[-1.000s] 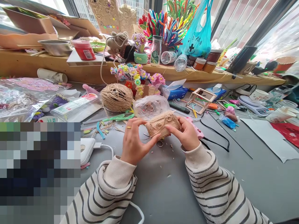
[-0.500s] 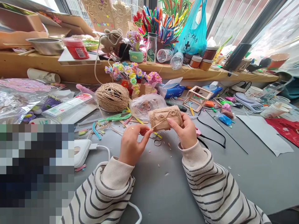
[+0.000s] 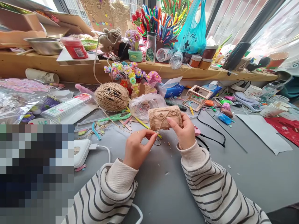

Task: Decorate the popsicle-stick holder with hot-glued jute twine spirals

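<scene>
Left hand [image 3: 141,144], pinched on a twine strand [image 3: 160,126], has swung inward, apparently redirecting it more steeply down the rope-trimmed piece [image 3: 168,113] the right hand [image 3: 186,131] grips.

Landmark: twine ball [image 3: 112,97], one.

Right of ball, nearer side: hands, two (left hand [image 3: 140,144], right hand [image 3: 185,130]); small box [image 3: 167,125], one; twine coils [image 3: 161,116] on it, two; twine strand [image 3: 160,126] running off it, one.

Right of ball, level: tissue packs [image 3: 173,90], two; wooden frame [image 3: 198,88], one. Far right: scale [image 3: 247,98], one.

Beyond ball, right: lidded bottle [image 3: 151,51], one; tipped clear containers [image 3: 177,60], two; blue-green bag [image 3: 191,37], one; pipe cleaners [image 3: 158,26], too crowded to count.

Beyond ball, left: metal bowl [image 3: 43,46], one; red tub [image 3: 74,49], one; tipped cup [image 3: 42,75], one.
</scene>
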{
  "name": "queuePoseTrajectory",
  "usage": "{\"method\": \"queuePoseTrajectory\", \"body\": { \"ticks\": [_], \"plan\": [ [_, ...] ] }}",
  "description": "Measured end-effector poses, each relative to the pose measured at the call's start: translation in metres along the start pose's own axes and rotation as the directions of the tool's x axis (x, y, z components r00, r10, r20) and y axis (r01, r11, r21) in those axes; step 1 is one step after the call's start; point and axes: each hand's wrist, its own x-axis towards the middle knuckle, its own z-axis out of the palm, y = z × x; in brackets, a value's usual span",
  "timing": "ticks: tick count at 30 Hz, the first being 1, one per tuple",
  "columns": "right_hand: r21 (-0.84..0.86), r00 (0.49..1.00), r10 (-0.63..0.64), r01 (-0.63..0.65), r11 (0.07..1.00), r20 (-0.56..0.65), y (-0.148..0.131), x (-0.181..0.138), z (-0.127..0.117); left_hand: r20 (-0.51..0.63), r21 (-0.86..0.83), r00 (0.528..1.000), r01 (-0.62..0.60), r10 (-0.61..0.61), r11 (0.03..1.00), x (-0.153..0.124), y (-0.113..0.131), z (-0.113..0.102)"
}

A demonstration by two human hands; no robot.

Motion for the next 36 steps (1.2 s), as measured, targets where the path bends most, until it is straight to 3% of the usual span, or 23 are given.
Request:
{"method": "queuePoseTrajectory", "body": {
  "ticks": [7, 20, 28, 36],
  "plan": [
    [-0.012, 1.000, -0.005, 0.005, 1.000, -0.019, -0.0004, -0.0013, 0.0014, -0.002, 0.006, 1.000, -0.024, 0.024, 1.000, -0.0003, 0.0004, 0.0011],
    [0.027, 1.000, 0.005, -0.004, 1.000, -0.031, -0.0038, -0.0024, 0.0021, -0.114, -0.021, 0.985, -0.134, 0.130, 0.991, 0.0020, 0.0008, -0.0025],
    [0.042, 1.000, -0.022, 0.022, 0.999, -0.022, -0.0037, -0.0042, 0.0021, -0.171, -0.016, 0.984, -0.052, 0.049, 0.999, -0.0003, 0.0006, -0.0005],
    [0.059, 1.000, -0.011, 0.012, 0.998, -0.007, -0.0062, -0.0050, 0.0025, -0.162, -0.219, 0.978, 0.093, -0.131, 0.971, 0.0001, 0.0004, 0.0014]
  ]
}}
